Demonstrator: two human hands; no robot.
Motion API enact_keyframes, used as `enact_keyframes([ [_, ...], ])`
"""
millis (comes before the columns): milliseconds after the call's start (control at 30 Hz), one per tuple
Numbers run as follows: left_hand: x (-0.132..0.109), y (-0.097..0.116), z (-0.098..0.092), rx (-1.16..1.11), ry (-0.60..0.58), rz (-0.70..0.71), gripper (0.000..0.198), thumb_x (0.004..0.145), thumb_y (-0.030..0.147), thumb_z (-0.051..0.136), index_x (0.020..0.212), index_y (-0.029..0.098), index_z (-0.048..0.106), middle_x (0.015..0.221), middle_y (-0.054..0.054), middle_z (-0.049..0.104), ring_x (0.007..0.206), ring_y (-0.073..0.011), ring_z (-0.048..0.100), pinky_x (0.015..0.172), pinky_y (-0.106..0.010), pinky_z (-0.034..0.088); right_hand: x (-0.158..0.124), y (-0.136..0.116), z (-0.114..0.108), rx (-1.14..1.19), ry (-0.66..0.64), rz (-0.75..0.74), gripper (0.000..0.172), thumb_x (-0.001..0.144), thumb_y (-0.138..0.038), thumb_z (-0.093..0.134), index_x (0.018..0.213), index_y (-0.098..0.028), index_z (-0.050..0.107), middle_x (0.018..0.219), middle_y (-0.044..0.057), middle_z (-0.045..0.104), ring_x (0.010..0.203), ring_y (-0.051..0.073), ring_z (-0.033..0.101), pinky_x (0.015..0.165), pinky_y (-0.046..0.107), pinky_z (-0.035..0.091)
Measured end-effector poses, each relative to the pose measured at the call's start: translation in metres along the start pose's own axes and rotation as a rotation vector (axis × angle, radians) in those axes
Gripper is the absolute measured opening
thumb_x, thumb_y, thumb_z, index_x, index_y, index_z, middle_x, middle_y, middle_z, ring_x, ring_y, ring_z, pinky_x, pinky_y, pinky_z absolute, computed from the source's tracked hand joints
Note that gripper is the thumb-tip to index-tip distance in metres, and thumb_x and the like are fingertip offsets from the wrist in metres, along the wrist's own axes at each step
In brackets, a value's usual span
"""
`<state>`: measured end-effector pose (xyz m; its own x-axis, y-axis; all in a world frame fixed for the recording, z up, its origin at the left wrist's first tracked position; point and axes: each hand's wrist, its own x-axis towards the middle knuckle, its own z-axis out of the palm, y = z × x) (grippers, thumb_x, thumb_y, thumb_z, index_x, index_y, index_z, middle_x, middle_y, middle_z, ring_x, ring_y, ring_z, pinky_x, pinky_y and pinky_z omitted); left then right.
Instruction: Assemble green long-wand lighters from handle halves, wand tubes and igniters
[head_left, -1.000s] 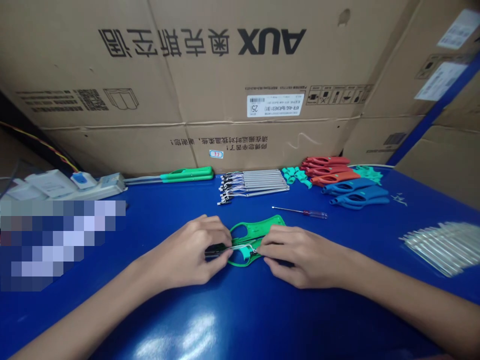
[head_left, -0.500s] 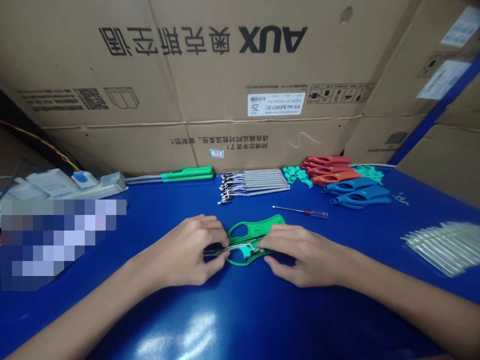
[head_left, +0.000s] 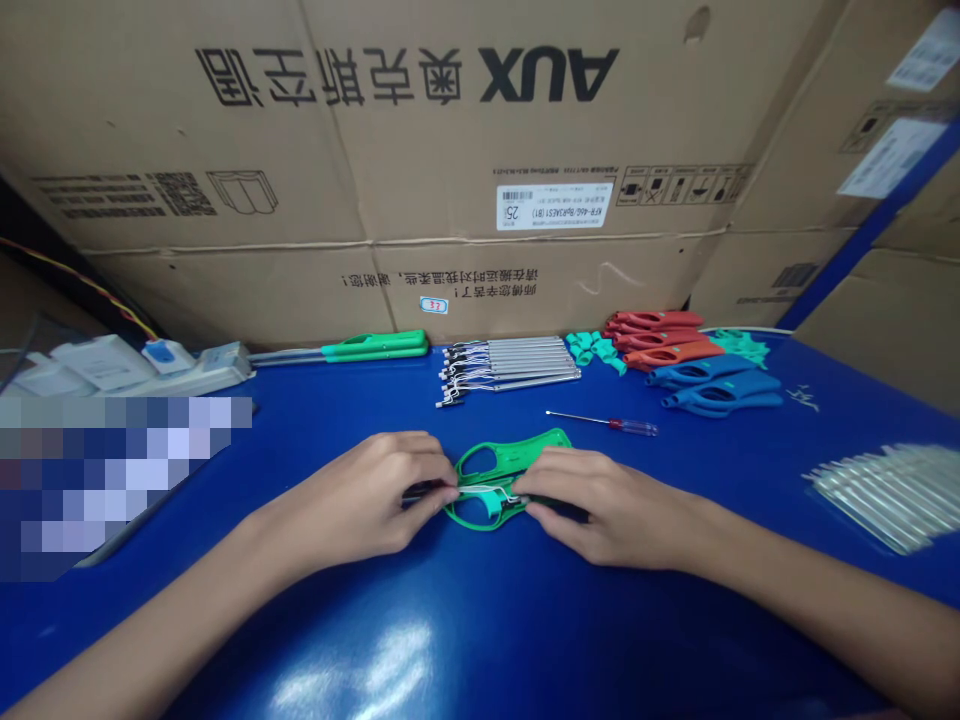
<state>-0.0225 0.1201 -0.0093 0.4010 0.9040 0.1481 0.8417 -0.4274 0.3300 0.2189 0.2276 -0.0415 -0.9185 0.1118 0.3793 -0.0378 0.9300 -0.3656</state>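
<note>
Two green lighter shell halves lie open on the table in front of me, the far half (head_left: 517, 457) behind the near half (head_left: 463, 514). A teal trigger (head_left: 493, 503) sits in the near half, with white wires (head_left: 480, 489) running over it. My left hand (head_left: 397, 492) is closed at the shell's left end, pinching a dark metal tube (head_left: 414, 493) and the wires by thumb and fingers. My right hand (head_left: 592, 503) pinches a small black igniter (head_left: 513, 501) in the near half. Its fingers hide the shell's right part.
Several wired metal tubes (head_left: 529, 362), teal triggers (head_left: 596, 350) and a screwdriver (head_left: 619, 424) lie behind my hands. Red shells (head_left: 652, 325) and blue shells (head_left: 720, 388) are stacked to the right, near bagged rods (head_left: 892, 497). Green lighters (head_left: 379, 346) and a power strip (head_left: 217, 368) lie left.
My left hand has shifted slightly left and the white wires now lie straighter between the hands. My right fingers have closed in a little on the black igniter.
</note>
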Motion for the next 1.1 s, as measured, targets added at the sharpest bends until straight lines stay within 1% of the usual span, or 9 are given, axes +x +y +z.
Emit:
enact_keyframes([
  [167,-0.001,-0.003,0.001,-0.016,-0.009,-0.041,0.014,0.095,0.022,0.055,0.093,0.02,0.068,0.085,0.0,0.065,0.073,-0.0119,0.059,0.065,-0.022,0.042,0.001,-0.002,-0.001,0.001,0.006,0.021,0.023,0.094,-0.015,0.051,0.107,-0.008,0.068,0.09,0.01,0.067,0.083,0.019,0.061,0.075,0.031,0.049],
  [267,-0.001,-0.002,0.003,-0.007,0.004,-0.047,0.015,0.095,0.022,0.053,0.092,0.02,0.068,0.083,0.0,0.064,0.071,-0.0115,0.058,0.063,-0.022,0.041,0.001,-0.003,-0.001,-0.003,0.038,0.034,0.023,0.095,-0.017,0.051,0.108,-0.008,0.067,0.089,0.009,0.067,0.08,0.018,0.061,0.073,0.03,0.049],
  [400,0.0,-0.001,0.005,0.051,0.056,0.005,0.016,0.093,0.017,0.052,0.087,0.017,0.067,0.077,-0.001,0.061,0.067,-0.012,0.056,0.061,-0.023,0.04,0.001,-0.004,0.003,-0.027,0.058,0.037,0.022,0.094,-0.018,0.052,0.108,-0.009,0.068,0.088,0.009,0.067,0.08,0.018,0.061,0.072,0.03,0.049],
  [533,0.001,-0.003,0.009,0.15,0.103,0.058,0.019,0.095,0.018,0.049,0.086,0.014,0.066,0.074,-0.002,0.06,0.065,-0.0132,0.055,0.06,-0.026,0.039,0.001,-0.004,0.006,-0.022,0.041,0.051,0.023,0.095,-0.019,0.052,0.108,-0.01,0.068,0.091,0.01,0.067,0.083,0.019,0.062,0.076,0.032,0.051],
  [667,0.001,-0.005,0.011,0.216,0.146,0.093,0.022,0.097,0.02,0.047,0.09,0.013,0.066,0.076,-0.004,0.061,0.068,-0.0144,0.057,0.061,-0.027,0.04,0.001,-0.003,0.005,-0.023,-0.006,0.039,0.026,0.096,-0.017,0.049,0.114,-0.01,0.066,0.097,0.011,0.064,0.09,0.019,0.06,0.081,0.033,0.05],
  [767,0.001,-0.005,0.012,0.232,0.167,0.108,0.022,0.098,0.02,0.047,0.09,0.013,0.066,0.078,-0.004,0.061,0.069,-0.0148,0.057,0.061,-0.027,0.041,0.001,-0.005,0.003,-0.051,-0.084,0.019,0.031,0.097,-0.013,0.044,0.121,-0.014,0.064,0.097,0.011,0.06,0.089,0.019,0.056,0.078,0.032,0.05],
  [900,0.001,-0.006,0.014,0.233,0.174,0.12,0.022,0.098,0.02,0.047,0.089,0.013,0.066,0.078,-0.004,0.062,0.07,-0.0147,0.058,0.061,-0.027,0.042,0.002,-0.01,0.0,-0.077,-0.181,0.041,0.04,0.094,-0.007,0.042,0.128,-0.015,0.061,0.095,0.011,0.054,0.088,0.02,0.051,0.075,0.032,0.048],
  [1100,0.004,-0.008,0.02,0.262,0.177,0.118,0.022,0.1,0.021,0.045,0.095,0.013,0.065,0.081,-0.005,0.062,0.075,-0.0159,0.059,0.065,-0.028,0.044,0.003,-0.01,-0.002,-0.072,-0.226,0.043,0.046,0.09,-0.002,0.041,0.13,-0.015,0.059,0.096,0.011,0.051,0.087,0.019,0.048,0.076,0.032,0.048],
])
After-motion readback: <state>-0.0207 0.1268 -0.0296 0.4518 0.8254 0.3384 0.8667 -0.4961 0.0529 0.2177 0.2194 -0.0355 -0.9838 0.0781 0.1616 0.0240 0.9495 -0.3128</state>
